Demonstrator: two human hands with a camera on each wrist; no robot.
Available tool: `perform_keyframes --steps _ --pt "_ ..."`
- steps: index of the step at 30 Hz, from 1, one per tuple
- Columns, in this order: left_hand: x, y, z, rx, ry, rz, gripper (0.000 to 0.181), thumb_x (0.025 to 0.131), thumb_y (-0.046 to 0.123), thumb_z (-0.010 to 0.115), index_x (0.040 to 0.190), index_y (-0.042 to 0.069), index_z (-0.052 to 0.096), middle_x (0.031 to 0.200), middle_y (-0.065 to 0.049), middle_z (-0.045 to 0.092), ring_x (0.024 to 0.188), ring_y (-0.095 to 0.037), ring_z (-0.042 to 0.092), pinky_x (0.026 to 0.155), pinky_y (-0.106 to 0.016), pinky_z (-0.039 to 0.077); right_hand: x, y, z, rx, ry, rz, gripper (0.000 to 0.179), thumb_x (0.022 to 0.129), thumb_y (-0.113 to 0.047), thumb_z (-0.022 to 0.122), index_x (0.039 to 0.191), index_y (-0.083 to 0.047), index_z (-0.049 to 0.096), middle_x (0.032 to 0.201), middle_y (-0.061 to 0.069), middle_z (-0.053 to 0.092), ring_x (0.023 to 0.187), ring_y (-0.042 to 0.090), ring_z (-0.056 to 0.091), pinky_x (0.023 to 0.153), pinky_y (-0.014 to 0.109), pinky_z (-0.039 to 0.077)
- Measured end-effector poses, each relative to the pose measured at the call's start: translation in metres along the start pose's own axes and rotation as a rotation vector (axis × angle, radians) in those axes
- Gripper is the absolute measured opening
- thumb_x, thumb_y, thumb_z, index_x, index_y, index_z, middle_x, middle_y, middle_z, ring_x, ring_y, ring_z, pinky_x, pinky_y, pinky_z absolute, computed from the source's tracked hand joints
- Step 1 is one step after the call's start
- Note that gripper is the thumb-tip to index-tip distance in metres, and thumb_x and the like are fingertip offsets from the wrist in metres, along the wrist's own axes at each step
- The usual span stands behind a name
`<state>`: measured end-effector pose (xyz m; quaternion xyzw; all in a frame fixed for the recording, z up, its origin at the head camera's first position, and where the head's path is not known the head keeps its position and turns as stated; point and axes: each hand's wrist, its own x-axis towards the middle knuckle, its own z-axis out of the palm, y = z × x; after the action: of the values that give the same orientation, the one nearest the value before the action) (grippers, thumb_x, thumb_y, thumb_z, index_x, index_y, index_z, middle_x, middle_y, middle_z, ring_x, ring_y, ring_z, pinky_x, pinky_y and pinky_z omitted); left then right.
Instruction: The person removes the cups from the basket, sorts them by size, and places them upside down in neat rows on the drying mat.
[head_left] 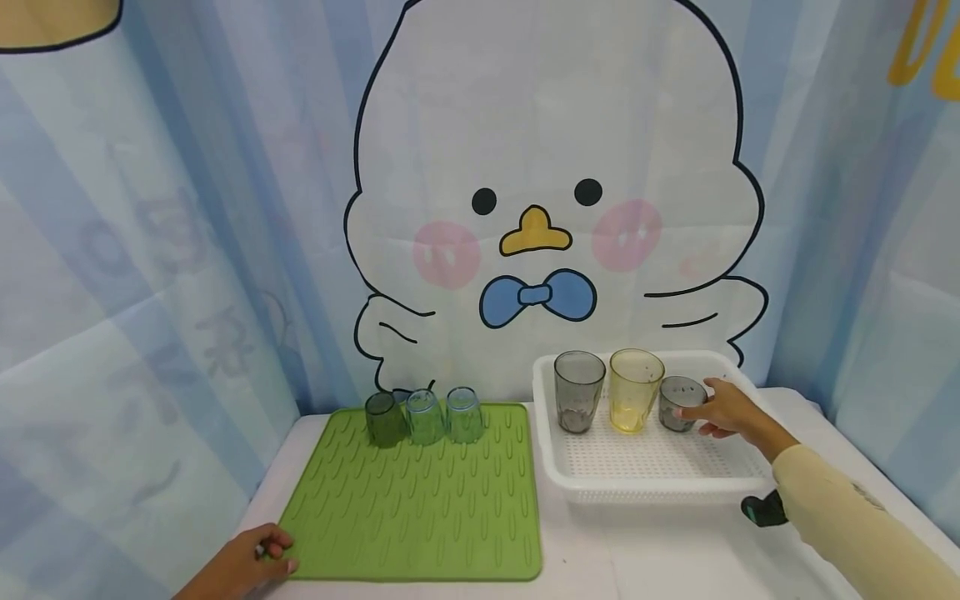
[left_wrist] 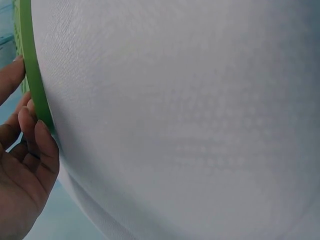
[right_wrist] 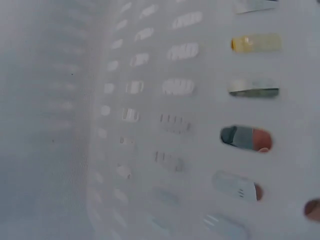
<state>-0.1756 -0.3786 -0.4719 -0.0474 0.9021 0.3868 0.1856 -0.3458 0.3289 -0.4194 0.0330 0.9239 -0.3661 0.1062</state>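
In the head view, my right hand [head_left: 727,410] reaches into a white basket [head_left: 660,485] and grips a small grey glass [head_left: 681,407], thumb across its front. Left of it in the basket stand a tall yellow glass [head_left: 634,392] and a tall grey glass [head_left: 578,392]. The right wrist view shows mostly the basket's slotted wall [right_wrist: 145,150], with bits of fingers and glass through the slots. At the near left corner of a green mat [head_left: 427,517], my left hand [head_left: 243,560] rests with loosely bent fingers touching the edge, holding nothing.
A dark green glass [head_left: 386,421] and two blue-green glasses, a middle one [head_left: 425,418] and a right one [head_left: 464,417], stand along the mat's far edge. Behind the white table [head_left: 600,550] hangs a curtain [head_left: 540,108] with a cartoon bird. A dark object [head_left: 763,510] shows beside the right sleeve.
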Motion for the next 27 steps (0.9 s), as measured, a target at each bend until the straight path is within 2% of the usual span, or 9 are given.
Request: perform_keyframes --steps 7,14,22,27 --pt "-0.001 0.001 -0.001 -0.012 -0.001 0.005 0.041 0.085 0.032 0.070 0.103 -0.003 0.057 0.088 -0.006 0.052 0.078 -0.020 0.048 0.069 -0.036 0.041 -0.002 -0.002 0.000 -0.017 0.015 -0.006 0.103 0.076 -0.044 0.076 0.139 0.015 0.020 0.113 0.034 0.050 0.064 0.019 0.057 0.059 0.031 0.052" --pt "-0.001 0.000 0.000 -0.014 -0.016 0.004 0.040 0.087 0.031 0.069 0.104 -0.003 0.056 0.089 -0.006 0.052 0.078 -0.020 0.047 0.069 -0.036 0.041 -0.013 -0.003 0.001 -0.032 0.020 -0.031 0.103 0.076 -0.049 0.074 0.138 0.016 0.023 0.123 0.037 0.044 0.071 0.020 0.059 0.065 0.033 0.053" --pt "-0.003 0.002 0.001 0.019 0.004 0.020 0.041 0.085 0.033 0.070 0.102 -0.002 0.057 0.087 -0.005 0.053 0.078 -0.020 0.048 0.069 -0.037 0.042 -0.024 -0.006 0.002 -0.003 0.030 -0.067 0.096 0.079 -0.044 0.073 0.138 0.015 0.026 0.127 0.038 0.040 0.070 0.020 0.059 0.064 0.033 0.053" --pt "-0.003 0.002 0.002 0.035 0.030 0.040 0.042 0.083 0.034 0.072 0.101 -0.001 0.057 0.086 -0.005 0.053 0.077 -0.019 0.048 0.068 -0.035 0.041 -0.030 -0.005 0.002 -0.002 0.043 -0.071 0.096 0.080 -0.047 0.072 0.139 0.013 0.025 0.130 0.037 0.038 0.073 0.019 0.061 0.069 0.034 0.054"
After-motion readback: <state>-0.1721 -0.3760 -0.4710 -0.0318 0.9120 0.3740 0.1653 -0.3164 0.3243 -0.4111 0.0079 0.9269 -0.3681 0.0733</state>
